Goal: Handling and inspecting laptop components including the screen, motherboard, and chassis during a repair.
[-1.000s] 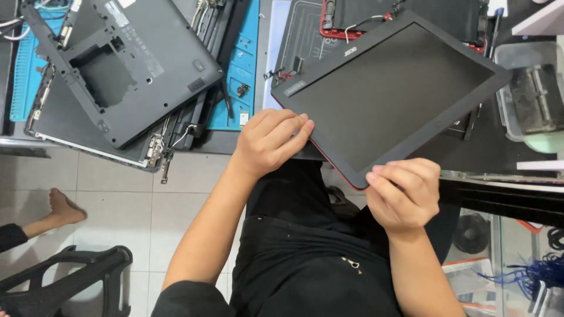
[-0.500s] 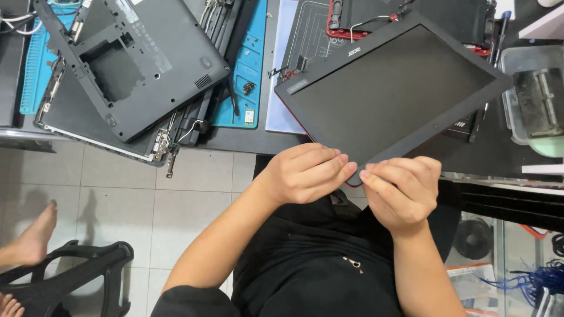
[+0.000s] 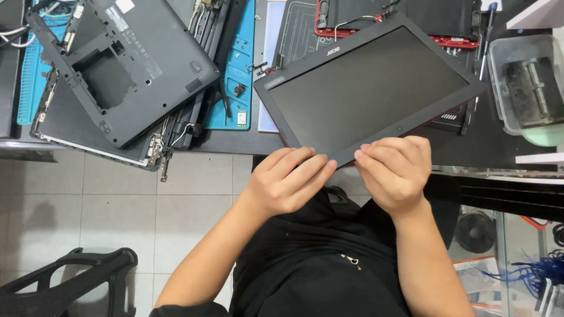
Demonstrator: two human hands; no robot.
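The laptop screen panel [image 3: 370, 88] sits at upper centre of the frame, tilted, its near edge held out over the lap while its far part lies above the desk [image 3: 235, 141]. It is a flat, stiff rectangle with a dark matte face, a black bezel and a red rim beneath; it looks light but fragile, best taken by the bezel edges, never the glass face. The left hand [image 3: 288, 179] and right hand [image 3: 396, 170] meet at the near edge, fingers [image 3: 311, 170] curled and pinching the bezel there. At upper left lies a grey plastic laptop base shell [image 3: 117, 64] over a blue work mat [image 3: 235, 70]. A clear plastic tub [image 3: 523, 88] stands at upper right.
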